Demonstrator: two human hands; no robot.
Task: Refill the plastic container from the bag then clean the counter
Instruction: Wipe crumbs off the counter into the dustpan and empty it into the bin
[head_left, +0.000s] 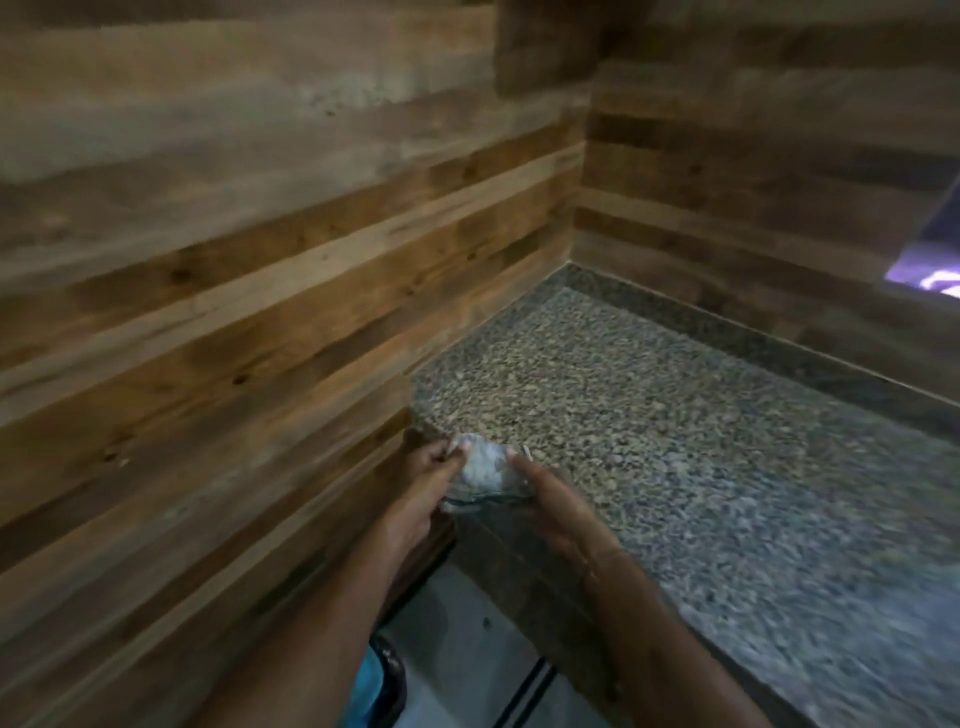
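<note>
Both of my hands hold a small clear plastic bag (484, 470) with something pale inside it, at the near left corner of the speckled granite counter (675, 415). My left hand (426, 478) pinches the bag's left side, with the fingers curled at its top. My right hand (545, 499) grips its right side. The bag sits just over the counter's front edge. No plastic container is in view. The picture is blurred.
A wooden plank wall (234, 260) runs along the left of the counter and another stands behind it. A bright purple-lit opening (935, 254) shows at the far right. Pale floor (457, 649) lies below the counter's front edge.
</note>
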